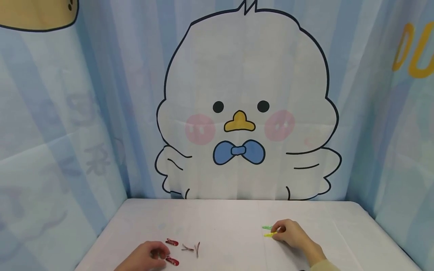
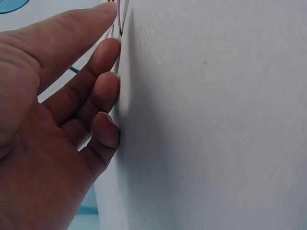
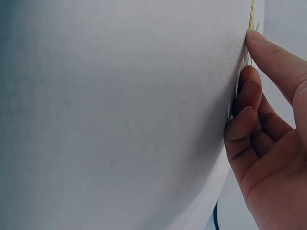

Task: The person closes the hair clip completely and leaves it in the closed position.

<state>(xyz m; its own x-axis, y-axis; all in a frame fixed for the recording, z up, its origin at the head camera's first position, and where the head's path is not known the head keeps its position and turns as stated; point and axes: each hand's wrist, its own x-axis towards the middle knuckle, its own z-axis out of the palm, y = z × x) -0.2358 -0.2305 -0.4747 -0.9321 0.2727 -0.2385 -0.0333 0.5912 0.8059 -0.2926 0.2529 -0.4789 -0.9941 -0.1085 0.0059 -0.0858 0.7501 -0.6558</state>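
Observation:
In the head view, my left hand (image 1: 146, 256) is at the front left of the table, thumb and forefinger at the near end of a red hair clip (image 1: 173, 261). The left wrist view shows that thumb (image 2: 91, 21) at the clip's edge, the other fingers bent against the cloth. A second red hair clip (image 1: 172, 242) lies just behind. Farther right, my right hand (image 1: 291, 234) pinches the end of a yellow hair clip (image 1: 269, 235). Just behind it lies a green hair clip (image 1: 266, 227), partly covered by the fingers.
Two slim brownish hair clips (image 1: 187, 248) lie to the right of the red ones, one pointing sideways and one standing lengthwise. A pale cloth covers the table (image 1: 230, 226). Behind it hangs a striped curtain (image 1: 142, 113) printed with a large white chick.

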